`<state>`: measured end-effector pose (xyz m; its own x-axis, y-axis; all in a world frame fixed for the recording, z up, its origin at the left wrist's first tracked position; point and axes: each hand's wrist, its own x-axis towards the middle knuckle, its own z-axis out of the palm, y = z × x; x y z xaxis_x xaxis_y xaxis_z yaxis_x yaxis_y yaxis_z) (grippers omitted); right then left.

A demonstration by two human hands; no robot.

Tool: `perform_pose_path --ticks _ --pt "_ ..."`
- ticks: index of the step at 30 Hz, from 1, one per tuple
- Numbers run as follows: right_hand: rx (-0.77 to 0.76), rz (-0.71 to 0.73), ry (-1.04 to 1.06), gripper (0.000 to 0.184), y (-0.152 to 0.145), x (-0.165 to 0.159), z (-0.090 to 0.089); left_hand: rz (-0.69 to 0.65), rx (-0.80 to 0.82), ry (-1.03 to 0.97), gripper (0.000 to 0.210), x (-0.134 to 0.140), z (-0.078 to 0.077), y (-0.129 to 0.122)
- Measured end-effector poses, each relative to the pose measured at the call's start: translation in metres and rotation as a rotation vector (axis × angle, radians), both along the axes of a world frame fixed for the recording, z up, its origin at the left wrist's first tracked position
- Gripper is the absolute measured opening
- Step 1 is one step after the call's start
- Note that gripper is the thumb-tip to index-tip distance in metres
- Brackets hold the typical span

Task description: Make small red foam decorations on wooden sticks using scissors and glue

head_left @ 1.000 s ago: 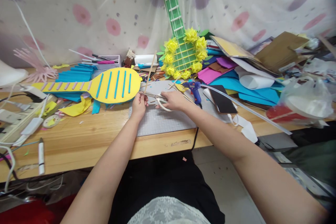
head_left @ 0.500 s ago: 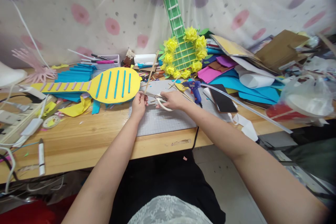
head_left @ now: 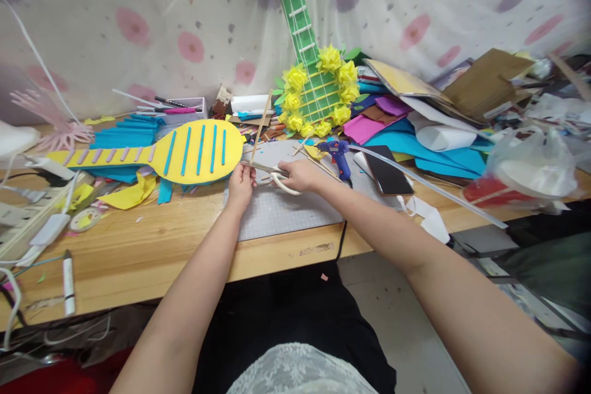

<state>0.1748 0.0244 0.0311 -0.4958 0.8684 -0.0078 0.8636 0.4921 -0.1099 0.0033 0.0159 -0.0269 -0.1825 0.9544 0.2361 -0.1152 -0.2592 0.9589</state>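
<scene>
My right hand (head_left: 298,176) is closed round the handles of white-handled scissors (head_left: 282,183) above a grey cutting mat (head_left: 277,218). The scissors' metal blades reach left to a thin wooden stick (head_left: 261,126), which stands up at a slant. My left hand (head_left: 241,186) pinches the lower part of that stick, right by the blades. Whether the blades are closed on the stick I cannot tell. Just left of my left hand lies a yellow paper guitar shape (head_left: 199,152) with blue strips across its body and pinkish strips along its neck.
A green paper guitar (head_left: 318,89) with yellow flowers leans at the back. A blue glue gun (head_left: 338,155) and a phone (head_left: 389,171) lie to the right, near stacked coloured paper (head_left: 429,141). Power strips (head_left: 21,221) and a marker (head_left: 68,283) are at left.
The whole view has shifted a little, so things appear slightly further left. Both hands keep their hold on the stick and scissors, with barely any movement relative to the mat.
</scene>
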Motion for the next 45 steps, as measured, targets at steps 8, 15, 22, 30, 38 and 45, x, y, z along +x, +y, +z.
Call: perform_pose_path --ticks 8,15,22,30,38,45 --pt "0.074 -0.019 -0.025 0.043 0.002 -0.003 -0.008 -0.001 0.006 0.032 0.016 -0.003 -0.005 0.002" --pt "0.080 0.024 -0.028 0.041 0.004 0.000 -0.008 0.035 0.032 0.175 0.020 -0.002 0.000 -0.003" --pt "0.136 0.068 0.021 0.039 0.004 -0.008 -0.003 0.026 0.029 0.225 0.024 0.000 0.006 -0.007" --pt "0.080 -0.009 -0.043 0.041 0.001 -0.010 -0.002 0.010 0.032 0.241 0.022 -0.001 0.008 -0.008" --pt "0.108 0.011 -0.031 0.040 0.002 -0.012 0.000 0.014 0.032 0.182 0.021 0.001 0.006 -0.008" --pt "0.152 0.070 0.006 0.040 0.006 -0.010 -0.002 -0.039 0.033 0.070 0.025 -0.002 0.008 -0.008"
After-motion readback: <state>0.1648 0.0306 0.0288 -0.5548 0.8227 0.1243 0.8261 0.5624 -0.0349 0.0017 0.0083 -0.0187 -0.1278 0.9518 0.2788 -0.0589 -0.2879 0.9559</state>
